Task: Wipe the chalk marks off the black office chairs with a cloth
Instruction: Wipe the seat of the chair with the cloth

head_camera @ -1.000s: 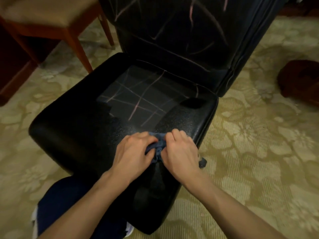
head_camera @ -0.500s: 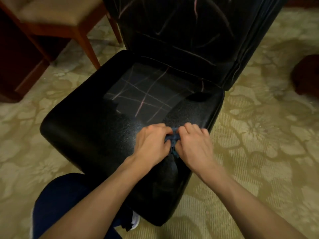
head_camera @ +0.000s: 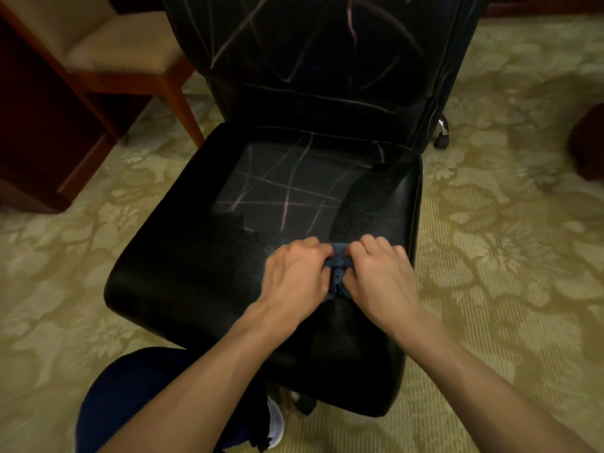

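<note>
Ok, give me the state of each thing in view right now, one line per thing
Cloth: bunched, gripped between both hands on the seat's front.
Left hand: curled on the cloth.
Right hand: curled on the cloth.
Chair seat: chalk lines unwiped.
Chair backrest: upright, chalk-marked.
Wooden chair: standing, untouched.

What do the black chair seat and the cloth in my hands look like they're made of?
Black chair seat: probably leather or vinyl with a pebbled grain, judging by its soft sheen and reflected light. Cloth: soft woven fabric, dark blue and matte, bunched into folds between the left hand and the right hand.
</note>
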Demonstrator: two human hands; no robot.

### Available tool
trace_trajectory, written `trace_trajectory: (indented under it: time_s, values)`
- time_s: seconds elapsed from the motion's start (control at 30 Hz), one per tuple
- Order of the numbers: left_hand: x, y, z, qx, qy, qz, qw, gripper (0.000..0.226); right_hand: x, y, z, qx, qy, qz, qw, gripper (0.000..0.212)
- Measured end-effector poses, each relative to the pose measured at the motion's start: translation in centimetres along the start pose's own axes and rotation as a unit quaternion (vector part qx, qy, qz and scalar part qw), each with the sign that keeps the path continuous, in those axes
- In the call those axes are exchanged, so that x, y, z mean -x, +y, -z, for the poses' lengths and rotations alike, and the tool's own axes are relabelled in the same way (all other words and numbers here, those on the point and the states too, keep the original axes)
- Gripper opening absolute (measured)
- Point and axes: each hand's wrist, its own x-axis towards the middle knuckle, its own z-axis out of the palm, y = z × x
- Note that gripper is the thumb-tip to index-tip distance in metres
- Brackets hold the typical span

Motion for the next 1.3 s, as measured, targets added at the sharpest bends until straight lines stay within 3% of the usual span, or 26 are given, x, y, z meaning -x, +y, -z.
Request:
trace_trajectory:
  time_s: [0.17, 0.33, 0.6, 0.73, 0.9, 1.1, 1.3]
  values:
    - [-1.7, -1.3, 0.3, -0.038, 0.018, -0.027, 0.999, 0.022, -2.0, -0.7, -0.8, 0.000, -0.002, -0.002, 1.000, 0.021]
    - [-8.5, -1.3, 0.8, -0.093, -0.029, -0.051, 0.994, 0.023, -6.7, 1.5, -1.0, 0.059, -0.044, -0.011, 0.997, 0.018]
    - [-17.2, -1.8, 0.9, 0.013, -0.040, 0.019, 0.999, 0.027, -15.5, 4.0, -1.3, 0.099, -0.079, -0.035, 0.991, 0.025]
    - [-18.8, -3.2, 1.1, 0.026, -0.066, 0.003, 0.997, 0.026, -16.0, 3.6, -2.0, 0.104, -0.072, -0.062, 0.990, 0.027]
    - [-16.0, -4.8, 1.0, -0.016, -0.066, -0.017, 0.998, 0.029, -13.7, 1.6, -2.1, 0.067, -0.083, -0.050, 0.993, 0.027]
    - [-7.1, -5.8, 1.5, -0.041, -0.080, -0.046, 0.995, 0.030, -6.5, -2.5, -1.7, 0.031, -0.041, -0.017, 0.999, 0.020]
    - [-0.1, -4.6, 0.2, 0.034, -0.034, -0.024, 0.999, 0.021, 0.4, -3.4, -1.1, 0.058, 0.016, 0.014, 0.998, 0.017]
